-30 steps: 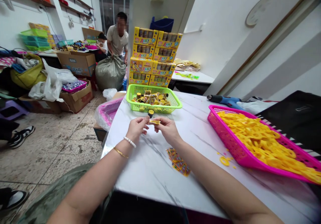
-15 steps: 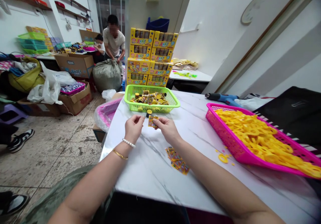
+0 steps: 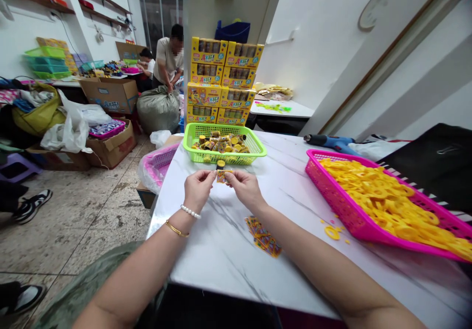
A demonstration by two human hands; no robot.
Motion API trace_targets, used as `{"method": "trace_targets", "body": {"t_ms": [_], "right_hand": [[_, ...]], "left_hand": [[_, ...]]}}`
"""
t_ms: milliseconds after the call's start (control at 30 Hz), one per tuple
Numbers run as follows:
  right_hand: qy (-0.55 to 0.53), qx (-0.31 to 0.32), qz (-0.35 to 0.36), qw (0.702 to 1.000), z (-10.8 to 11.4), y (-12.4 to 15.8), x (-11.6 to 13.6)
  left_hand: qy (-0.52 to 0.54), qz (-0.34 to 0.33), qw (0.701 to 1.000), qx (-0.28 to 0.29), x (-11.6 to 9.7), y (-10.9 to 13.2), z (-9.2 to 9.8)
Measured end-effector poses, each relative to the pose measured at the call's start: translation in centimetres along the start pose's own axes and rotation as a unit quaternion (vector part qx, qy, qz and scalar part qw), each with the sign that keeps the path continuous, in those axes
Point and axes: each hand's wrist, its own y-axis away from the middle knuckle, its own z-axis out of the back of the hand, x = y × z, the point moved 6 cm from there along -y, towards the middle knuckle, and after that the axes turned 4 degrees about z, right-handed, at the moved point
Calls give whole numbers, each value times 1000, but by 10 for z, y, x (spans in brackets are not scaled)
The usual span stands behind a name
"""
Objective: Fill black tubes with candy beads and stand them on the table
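Both my hands are raised over the white marble table (image 3: 221, 250), pinching one small colourful sticker (image 3: 221, 176) between them. My left hand (image 3: 198, 189) grips its left edge and my right hand (image 3: 245, 187) its right edge, fingers closed. Just behind the sticker a small black tube with a yellow cap (image 3: 221, 164) stands on the table. A loose pile of more stickers (image 3: 264, 236) lies near my right forearm. The green basket (image 3: 254, 148) beyond holds several labelled tubes.
A pink tray (image 3: 334, 198) full of yellow plastic rings sits at the right, with loose ring pieces (image 3: 332, 231) beside it. A blue glue gun (image 3: 330, 142) lies behind. Stacked yellow boxes (image 3: 221, 80) stand behind the basket. A person (image 3: 167, 58) bends over a grey sack (image 3: 158, 107).
The sticker was held flat and edge-on a second ago; now it faces me, gripped by both hands. My hands stay in nearly the same place.
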Motion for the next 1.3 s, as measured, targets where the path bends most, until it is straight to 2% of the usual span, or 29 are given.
{"method": "trace_targets", "body": {"t_ms": [200,300,367,500,633,700,833,967,1100,1167,1200,1300], "right_hand": [[-4,12,22,1000,-2,1,6],[0,12,25,1000,-3,2,5],[9,13,31,999,-3,2,5],[46,-13,50,998,-2,1,5],[105,-24,92,990,-1,0,9],[137,-30,116,983,0,1,12],[150,-25,130,980,-2,2,15],[119,17,126,985,-8,4,11],[117,54,127,984,-9,-4,4],[196,46,134,970,-6,-15,1],[266,34,135,954,-5,-21,-1],[487,36,98,867,-11,-41,-10]], "left_hand": [[38,47,998,1,3,-1,1],[59,58,996,30,1,0,-1],[60,51,996,43,-1,1,-3],[25,0,1000,1,-5,-1,3],[-14,-35,999,4,-6,-3,4],[-23,-9,1000,3,-3,-4,5],[-3,98,995,21,8,-4,3],[28,105,994,29,4,-3,2],[53,134,988,63,4,-5,1],[59,141,986,62,5,-7,3],[53,130,989,52,5,-8,5],[2,51,999,16,-2,-10,9]]}}
